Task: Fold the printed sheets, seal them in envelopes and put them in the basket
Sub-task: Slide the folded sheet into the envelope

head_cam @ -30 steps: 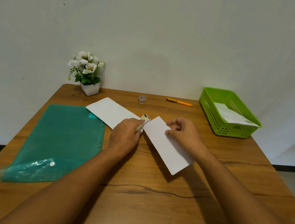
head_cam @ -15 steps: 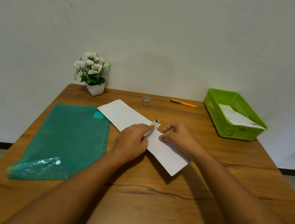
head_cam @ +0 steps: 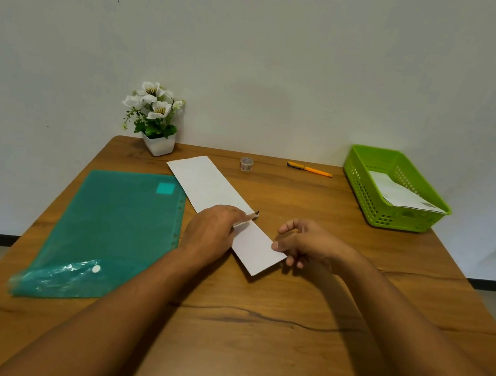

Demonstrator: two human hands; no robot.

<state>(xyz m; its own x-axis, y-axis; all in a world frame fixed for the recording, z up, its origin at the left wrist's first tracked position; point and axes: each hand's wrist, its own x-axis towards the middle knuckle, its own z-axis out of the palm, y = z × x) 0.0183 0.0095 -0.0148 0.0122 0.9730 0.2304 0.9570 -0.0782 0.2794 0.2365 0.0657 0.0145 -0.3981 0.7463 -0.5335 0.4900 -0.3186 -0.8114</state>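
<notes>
Fingers (head_cam: 248,218) of left hand (head_cam: 212,234) pinch sheet (head_cam: 256,213) (right hand (head_cam: 306,245) pinches envelope (head_cam: 259,251)).

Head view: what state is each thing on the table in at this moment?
envelope, lying flat, being filled.
sheet, mostly inside envelope, corner sticking out.
left hand, pinches sheet.
right hand, pinches envelope's near end.
far paper, lying flat.
folder, lying flat.
basket, holds at least one letter.
pen, lying flat.
plant, upright.

A home desk: wooden table (head_cam: 253,343), potted flowers (head_cam: 154,118), pen (head_cam: 309,169).
</notes>
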